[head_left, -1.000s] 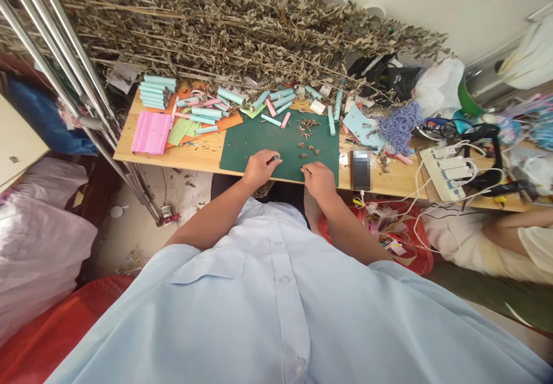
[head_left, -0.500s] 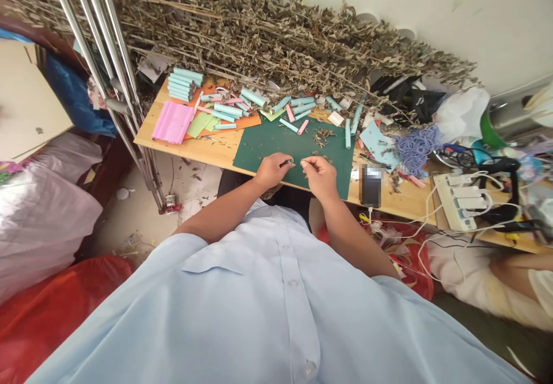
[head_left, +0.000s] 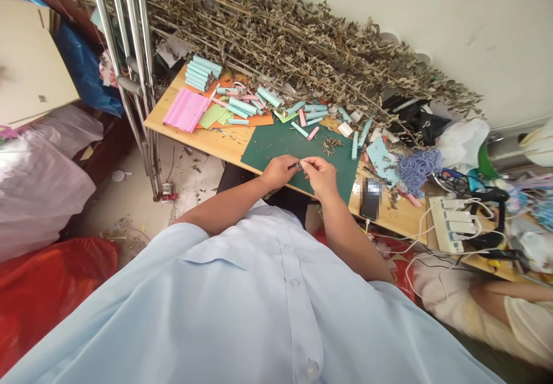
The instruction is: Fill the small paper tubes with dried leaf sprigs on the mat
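My left hand [head_left: 279, 171] is closed, fingers curled round what looks like a small paper roll [head_left: 298, 164]; only its end shows. My right hand [head_left: 320, 175] meets it there, thumb and fingertips pinched at that end; whatever lies in the pinch is too small to make out. Both hands are above the near edge of a dark green mat [head_left: 276, 141]. A little heap of dried leaf bits [head_left: 332, 144] lies on the mat beyond my right hand. Light blue paper rolls [head_left: 299, 129] and a pink roll [head_left: 313, 133] lie at the mat's far edge.
Bundles of dried leafy stalks [head_left: 276, 38] line the wall. On the wooden table [head_left: 168, 130] are stacked blue rolls [head_left: 202, 73], pink paper [head_left: 185, 110], a phone [head_left: 370, 200], purple cord [head_left: 417, 171] and a power strip [head_left: 444, 225]. Metal crutches [head_left: 138, 73] stand left; another person's arm shows right.
My hands have come together; the right fingertips now meet the end of the roll in my left hand, where a gap was before. The camera view has tilted and shifted slightly.
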`<move>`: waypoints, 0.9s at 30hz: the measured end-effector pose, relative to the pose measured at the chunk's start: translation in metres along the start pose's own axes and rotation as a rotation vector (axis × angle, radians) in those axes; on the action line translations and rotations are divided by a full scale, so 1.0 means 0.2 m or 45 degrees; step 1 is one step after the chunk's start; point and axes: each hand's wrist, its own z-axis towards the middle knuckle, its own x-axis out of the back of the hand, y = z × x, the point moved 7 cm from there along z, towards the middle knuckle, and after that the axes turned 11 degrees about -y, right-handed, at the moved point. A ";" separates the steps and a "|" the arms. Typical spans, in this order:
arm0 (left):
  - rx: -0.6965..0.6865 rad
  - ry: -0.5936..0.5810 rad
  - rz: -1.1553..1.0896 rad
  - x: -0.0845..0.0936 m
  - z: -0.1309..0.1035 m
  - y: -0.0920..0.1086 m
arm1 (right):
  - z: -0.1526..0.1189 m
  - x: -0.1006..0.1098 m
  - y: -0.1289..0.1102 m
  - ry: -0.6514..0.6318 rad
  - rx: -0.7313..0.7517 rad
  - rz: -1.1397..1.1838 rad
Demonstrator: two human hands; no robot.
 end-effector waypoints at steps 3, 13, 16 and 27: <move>0.010 -0.008 0.002 0.00 0.00 0.00 | 0.00 0.00 -0.01 -0.004 0.006 -0.062; -0.024 0.041 -0.057 0.00 -0.01 -0.02 | -0.04 0.01 -0.12 -0.005 0.142 -0.461; -0.046 0.063 -0.073 0.00 -0.01 -0.02 | -0.03 0.01 -0.15 -0.014 0.197 -0.560; -0.016 0.031 -0.033 0.00 -0.01 -0.02 | -0.01 0.02 -0.22 -0.281 0.351 -0.830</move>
